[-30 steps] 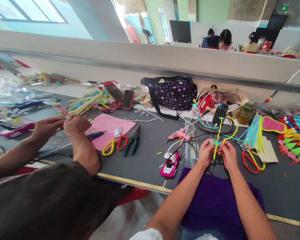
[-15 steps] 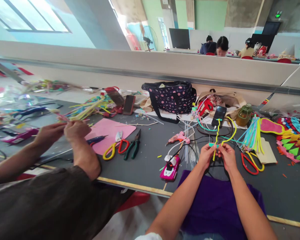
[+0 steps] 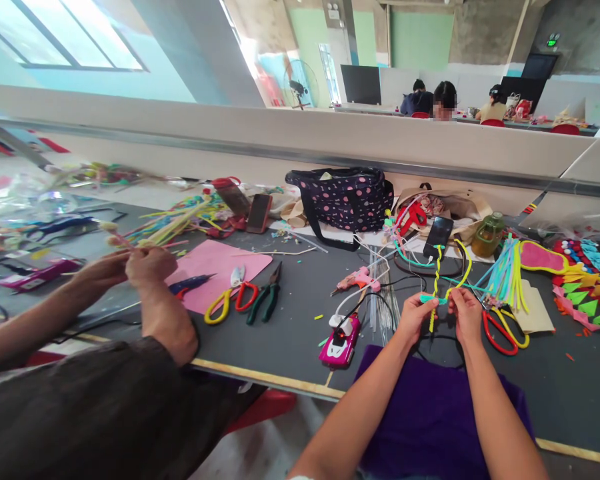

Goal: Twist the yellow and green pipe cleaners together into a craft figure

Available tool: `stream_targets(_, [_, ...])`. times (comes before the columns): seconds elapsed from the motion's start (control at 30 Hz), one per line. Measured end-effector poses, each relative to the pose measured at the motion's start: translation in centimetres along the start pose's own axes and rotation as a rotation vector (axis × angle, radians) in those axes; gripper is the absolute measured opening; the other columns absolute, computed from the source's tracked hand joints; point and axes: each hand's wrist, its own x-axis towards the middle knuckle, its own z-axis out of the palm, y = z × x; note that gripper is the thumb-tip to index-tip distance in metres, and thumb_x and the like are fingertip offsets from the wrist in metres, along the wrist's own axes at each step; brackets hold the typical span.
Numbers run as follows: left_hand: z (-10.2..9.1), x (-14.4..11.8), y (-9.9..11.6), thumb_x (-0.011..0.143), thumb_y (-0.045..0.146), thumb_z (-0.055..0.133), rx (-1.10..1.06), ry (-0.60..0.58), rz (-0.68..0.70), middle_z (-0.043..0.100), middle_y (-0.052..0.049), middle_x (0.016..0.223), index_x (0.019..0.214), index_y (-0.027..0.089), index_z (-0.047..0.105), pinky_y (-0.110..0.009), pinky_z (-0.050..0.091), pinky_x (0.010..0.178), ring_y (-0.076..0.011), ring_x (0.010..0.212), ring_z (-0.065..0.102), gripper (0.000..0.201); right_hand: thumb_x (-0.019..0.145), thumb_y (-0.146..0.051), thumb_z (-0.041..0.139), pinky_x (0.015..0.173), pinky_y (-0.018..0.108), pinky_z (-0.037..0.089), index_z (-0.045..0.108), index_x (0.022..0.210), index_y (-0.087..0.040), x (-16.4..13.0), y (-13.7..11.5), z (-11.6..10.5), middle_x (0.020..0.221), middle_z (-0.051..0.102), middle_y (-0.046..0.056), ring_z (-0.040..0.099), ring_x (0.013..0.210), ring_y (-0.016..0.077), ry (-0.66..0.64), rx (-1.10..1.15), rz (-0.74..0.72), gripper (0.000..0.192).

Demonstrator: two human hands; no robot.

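My left hand (image 3: pixel 414 319) is closed, thumb and fingers pinching a short teal pipe cleaner (image 3: pixel 427 299) that lies crosswise. Upright past its fingertips runs a twisted yellow pipe cleaner (image 3: pixel 437 270), its lower end hanging below the teal piece. My right hand (image 3: pixel 467 315) is closed beside it, fingertips at a curved yellow pipe cleaner (image 3: pixel 467 270) and the teal piece's right end; exactly which strand it grips is partly hidden. Beyond my hands lies a black phone (image 3: pixel 438 235). Scissors with red and yellow handles (image 3: pixel 505 330) rest right of my right hand.
A purple cloth (image 3: pixel 430 407) covers my lap and the table edge. To my left are a magenta power strip (image 3: pixel 339 343), a pink glue gun (image 3: pixel 357 280), and green-handled pliers (image 3: pixel 265 297). A co-worker's hands (image 3: pixel 150 267) work further left. A dark patterned bag (image 3: pixel 347 200) stands behind.
My right hand has shifted slightly right, away from my left hand, opening a gap between them. The teal piece shows more now. The view has tilted up slightly.
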Motion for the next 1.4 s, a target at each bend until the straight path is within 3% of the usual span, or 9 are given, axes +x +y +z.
stream_targets(0.33, [0.0,-0.3,-0.1,0.052,0.036,0.086,0.013,-0.055,-0.088,0.057,0.003,0.060,0.072,0.014,0.061,-0.024,0.050,0.053,-0.0082,0.051,0.051,0.039,0.066,-0.038,0.074,0.039,0.018,0.033,0.063,0.068,-0.017,0.2,-0.2,-0.2,0.051,0.049,-0.006,0.041,0.043,0.0060,0.000,-0.009,0.065,0.024])
stream_targets(0.5, [0.1,-0.3,0.5,0.063,0.046,0.077,-0.032,-0.066,-0.069,0.059,0.000,0.067,0.082,0.014,0.064,-0.026,0.049,0.054,-0.0101,0.053,0.055,0.039,0.064,-0.037,0.075,0.038,0.017,0.032,0.061,0.065,-0.017,0.0,-0.4,-0.1,0.050,0.048,-0.007,0.040,0.042,0.0054,0.001,-0.009,0.094,0.025])
stream_targets(0.73, [-0.8,0.5,0.7,0.072,0.047,0.067,-0.020,0.267,0.179,0.061,-0.003,0.081,0.096,0.016,0.060,-0.020,0.042,0.054,-0.0106,0.064,0.057,0.040,0.066,-0.038,0.074,0.039,0.017,0.030,0.061,0.064,-0.017,0.1,0.0,-0.2,0.051,0.049,-0.007,0.040,0.043,0.0052,-0.042,-0.049,0.112,0.025])
stream_targets(0.87, [-0.9,0.0,1.0,0.075,0.038,0.066,0.235,0.565,0.570,0.056,-0.001,0.087,0.094,0.018,0.055,-0.023,0.043,0.062,-0.0108,0.071,0.054,0.029,0.066,-0.038,0.074,0.040,0.018,0.030,0.062,0.065,-0.017,0.1,-0.1,-0.2,0.052,0.049,-0.007,0.041,0.045,0.0055,-0.029,-0.029,0.104,0.024])
stream_targets(0.93, [-0.5,-0.6,1.5,0.079,0.034,0.063,0.477,0.507,0.723,0.056,-0.002,0.086,0.092,0.019,0.056,-0.025,0.043,0.066,-0.0119,0.071,0.052,0.021,0.065,-0.038,0.075,0.040,0.018,0.029,0.063,0.067,-0.017,0.1,-0.2,-0.1,0.054,0.050,-0.006,0.042,0.046,0.0058,-0.035,-0.017,0.090,0.024])
stream_targets(1.0, [0.3,-1.2,2.1,0.084,0.030,0.059,0.721,0.341,0.788,0.058,-0.003,0.082,0.085,0.019,0.060,-0.027,0.043,0.067,-0.0142,0.073,0.053,0.011,0.065,-0.038,0.076,0.041,0.018,0.029,0.065,0.069,-0.017,0.0,-0.3,0.0,0.057,0.052,-0.005,0.043,0.049,0.0061,-0.051,-0.015,0.076,0.024])
stream_targets(1.1, [1.7,-1.7,2.8,0.086,0.027,0.056,0.995,0.199,0.835,0.064,-0.004,0.083,0.084,0.021,0.064,-0.032,0.043,0.076,-0.0181,0.083,0.055,0.010,0.065,-0.038,0.076,0.042,0.018,0.029,0.068,0.072,-0.017,-0.1,-0.4,0.2,0.059,0.053,-0.004,0.042,0.050,0.0067,-0.079,-0.008,0.061,0.024])
stream_targets(1.23, [3.2,-1.6,3.3,0.085,0.028,0.059,1.177,0.055,0.817,0.067,-0.004,0.088,0.094,0.022,0.065,-0.034,0.044,0.078,-0.0194,0.085,0.056,0.012,0.065,-0.038,0.076,0.044,0.020,0.029,0.069,0.072,-0.018,0.0,-0.6,0.2,0.058,0.056,-0.004,0.041,0.050,0.0070,-0.086,0.034,0.046,0.023])
stream_targets(1.4, [4.1,-1.0,3.6,0.080,0.027,0.066,1.258,-0.055,0.775,0.069,-0.003,0.091,0.105,0.022,0.062,-0.034,0.046,0.079,-0.0197,0.085,0.058,0.026,0.062,-0.039,0.078,0.047,0.021,0.033,0.068,0.072,-0.018,0.3,-1.1,-0.2,0.064,0.061,-0.001,0.049,0.054,0.0093,-0.050,0.105,0.084,0.025])
